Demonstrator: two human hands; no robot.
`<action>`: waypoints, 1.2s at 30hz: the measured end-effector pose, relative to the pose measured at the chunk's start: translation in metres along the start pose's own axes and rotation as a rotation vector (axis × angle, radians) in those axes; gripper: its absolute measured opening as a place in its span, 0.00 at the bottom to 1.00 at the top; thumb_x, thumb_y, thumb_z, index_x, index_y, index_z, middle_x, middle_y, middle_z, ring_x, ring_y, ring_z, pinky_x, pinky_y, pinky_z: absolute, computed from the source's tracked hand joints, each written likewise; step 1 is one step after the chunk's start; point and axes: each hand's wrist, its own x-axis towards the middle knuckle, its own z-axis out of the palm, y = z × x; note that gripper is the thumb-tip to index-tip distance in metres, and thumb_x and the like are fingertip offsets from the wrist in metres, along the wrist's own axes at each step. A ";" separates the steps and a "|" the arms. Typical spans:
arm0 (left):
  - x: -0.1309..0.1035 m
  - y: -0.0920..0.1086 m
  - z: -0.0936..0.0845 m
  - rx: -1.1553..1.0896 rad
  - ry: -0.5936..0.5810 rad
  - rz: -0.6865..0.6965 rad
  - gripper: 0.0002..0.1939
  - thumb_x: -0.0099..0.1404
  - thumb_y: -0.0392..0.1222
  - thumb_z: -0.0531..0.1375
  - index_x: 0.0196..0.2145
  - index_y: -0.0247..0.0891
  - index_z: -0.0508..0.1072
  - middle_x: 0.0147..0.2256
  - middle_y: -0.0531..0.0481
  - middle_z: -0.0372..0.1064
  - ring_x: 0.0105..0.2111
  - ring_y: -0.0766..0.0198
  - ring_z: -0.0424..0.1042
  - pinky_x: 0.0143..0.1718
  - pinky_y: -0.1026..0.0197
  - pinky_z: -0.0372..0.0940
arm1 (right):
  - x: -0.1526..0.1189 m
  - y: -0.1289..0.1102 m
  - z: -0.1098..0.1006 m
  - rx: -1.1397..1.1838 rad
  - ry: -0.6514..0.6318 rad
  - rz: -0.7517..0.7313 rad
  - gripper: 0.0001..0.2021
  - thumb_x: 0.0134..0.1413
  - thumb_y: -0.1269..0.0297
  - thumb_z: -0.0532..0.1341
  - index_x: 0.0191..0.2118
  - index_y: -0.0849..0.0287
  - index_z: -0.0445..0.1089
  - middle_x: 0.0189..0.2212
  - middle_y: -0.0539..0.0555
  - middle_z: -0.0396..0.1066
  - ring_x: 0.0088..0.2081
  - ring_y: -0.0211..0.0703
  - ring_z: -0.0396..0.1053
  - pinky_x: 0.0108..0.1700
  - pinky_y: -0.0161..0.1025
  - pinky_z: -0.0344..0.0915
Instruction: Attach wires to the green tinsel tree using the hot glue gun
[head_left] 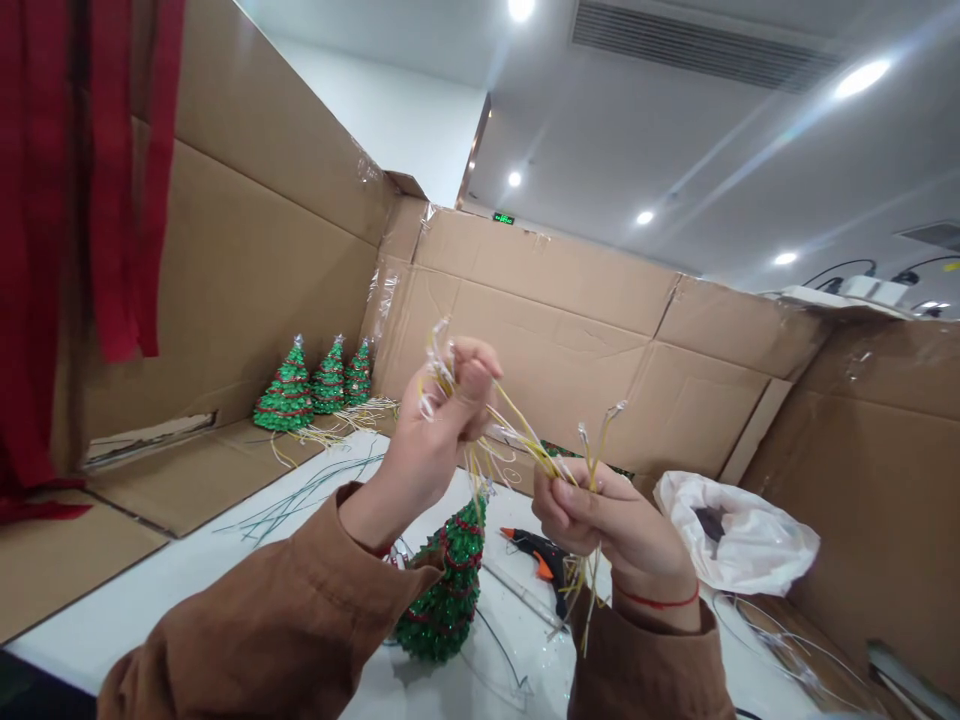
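Observation:
A bundle of thin yellow and white wires stretches between my hands, raised above the white table. My left hand is closed around one end, with clear-tipped strands poking out over the fingers. Lower and to the right, my right hand pinches the other part of the bundle; some ends stick up and others dangle below. Under my left wrist stands a small green Christmas tree with red garland, partly covered by my sleeve. Behind my right hand lies a black and orange glue gun.
Three small decorated trees stand at the back left with wires around their bases. Green wires lie on the table. A white plastic bag sits at right. Cardboard walls enclose the area; red ribbons hang at left.

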 end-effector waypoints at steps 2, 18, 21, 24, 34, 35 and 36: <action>0.003 0.003 0.000 -0.131 0.127 -0.003 0.14 0.61 0.50 0.59 0.25 0.39 0.62 0.19 0.59 0.42 0.17 0.72 0.41 0.16 0.66 0.39 | 0.001 -0.001 0.001 -0.013 0.003 0.009 0.19 0.54 0.50 0.58 0.24 0.60 0.59 0.16 0.41 0.45 0.17 0.27 0.39 0.17 0.29 0.37; 0.030 0.035 -0.050 0.068 0.597 0.450 0.12 0.70 0.33 0.47 0.28 0.38 0.61 0.33 0.54 0.69 0.35 0.71 0.66 0.25 0.67 0.52 | -0.017 -0.008 -0.015 0.000 0.181 -0.054 0.20 0.53 0.51 0.60 0.21 0.60 0.58 0.15 0.41 0.42 0.16 0.26 0.37 0.17 0.30 0.34; 0.027 0.029 -0.038 -0.060 0.452 0.355 0.11 0.69 0.36 0.48 0.28 0.40 0.61 0.24 0.55 0.63 0.23 0.71 0.63 0.19 0.67 0.48 | -0.016 -0.007 -0.015 -0.047 0.192 -0.025 0.20 0.53 0.50 0.59 0.22 0.60 0.58 0.15 0.41 0.43 0.17 0.26 0.37 0.17 0.30 0.34; 0.023 0.026 -0.030 -0.164 0.353 0.195 0.11 0.68 0.39 0.52 0.26 0.41 0.61 0.17 0.58 0.47 0.15 0.72 0.48 0.15 0.66 0.45 | -0.013 -0.007 -0.014 -0.089 0.210 0.004 0.20 0.52 0.49 0.59 0.22 0.60 0.57 0.15 0.41 0.42 0.17 0.26 0.36 0.18 0.31 0.34; 0.029 0.034 -0.044 -0.362 0.457 0.301 0.15 0.71 0.36 0.44 0.26 0.39 0.60 0.18 0.56 0.46 0.18 0.71 0.50 0.22 0.65 0.48 | -0.023 -0.007 -0.028 -0.419 0.462 0.083 0.21 0.56 0.47 0.55 0.23 0.59 0.58 0.16 0.42 0.44 0.19 0.29 0.39 0.20 0.33 0.36; 0.031 0.035 -0.048 -0.390 0.455 0.290 0.16 0.71 0.35 0.43 0.25 0.39 0.60 0.18 0.56 0.46 0.19 0.71 0.51 0.23 0.65 0.49 | -0.024 -0.007 -0.029 -0.450 0.455 0.087 0.21 0.56 0.47 0.55 0.23 0.59 0.58 0.16 0.42 0.44 0.19 0.30 0.39 0.21 0.33 0.36; 0.033 0.035 -0.051 -0.407 0.458 0.277 0.17 0.71 0.34 0.42 0.24 0.39 0.59 0.19 0.56 0.47 0.19 0.71 0.52 0.24 0.64 0.51 | -0.026 -0.007 -0.030 -0.475 0.448 0.090 0.21 0.57 0.47 0.55 0.23 0.59 0.59 0.16 0.42 0.44 0.19 0.30 0.39 0.21 0.33 0.36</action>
